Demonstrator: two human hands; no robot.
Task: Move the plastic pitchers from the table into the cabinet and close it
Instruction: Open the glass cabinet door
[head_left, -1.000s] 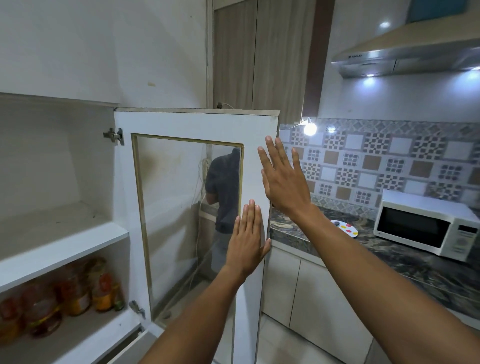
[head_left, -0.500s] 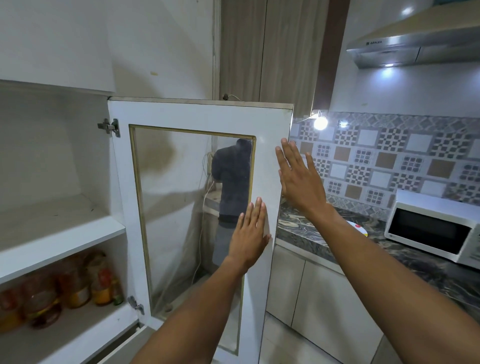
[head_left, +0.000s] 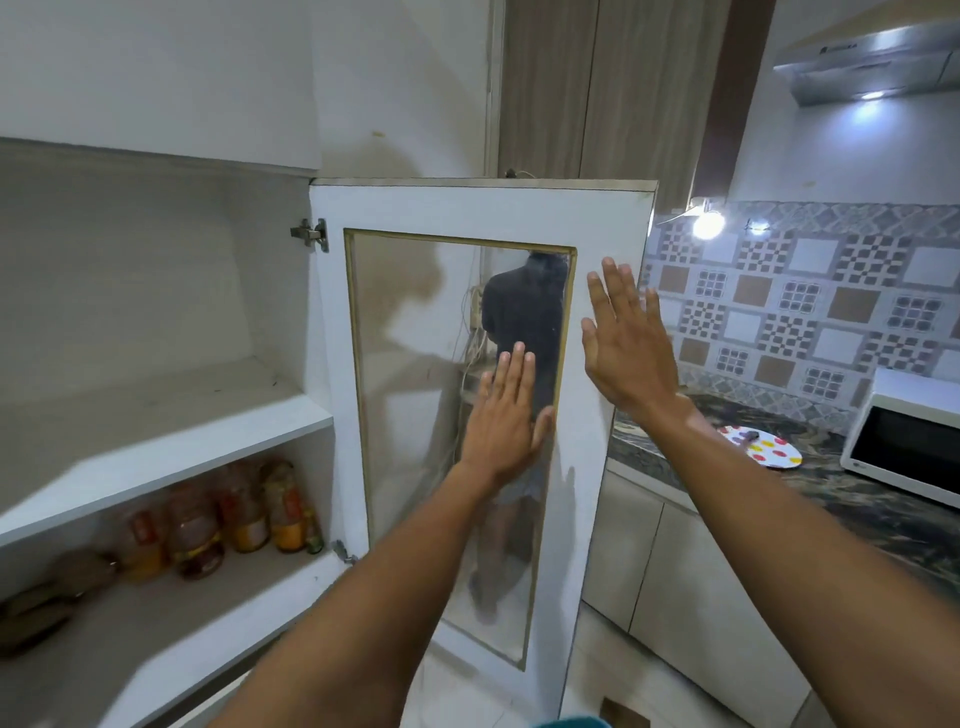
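The white cabinet (head_left: 171, 436) stands open at the left, with a bare upper shelf and several bottles (head_left: 239, 514) on the lower shelf. Its white door (head_left: 467, 208) with a glass pane is hinged at the left and swung out toward me. My left hand (head_left: 506, 415) lies flat on the glass near the pane's right edge, fingers together and pointing up. My right hand (head_left: 626, 338) is spread open at the door's free right edge, palm toward the door. No plastic pitcher is in view.
A dark stone counter (head_left: 857, 499) runs along the right with a white microwave (head_left: 904, 447) and a spotted plate (head_left: 763, 447). Lower cupboards sit beneath it. A person is seen through the glass. A range hood (head_left: 872, 62) hangs at the upper right.
The door has swung so I see more of its face. My left hand slid from the frame's edge onto the glass, and my right hand stayed at the free edge.
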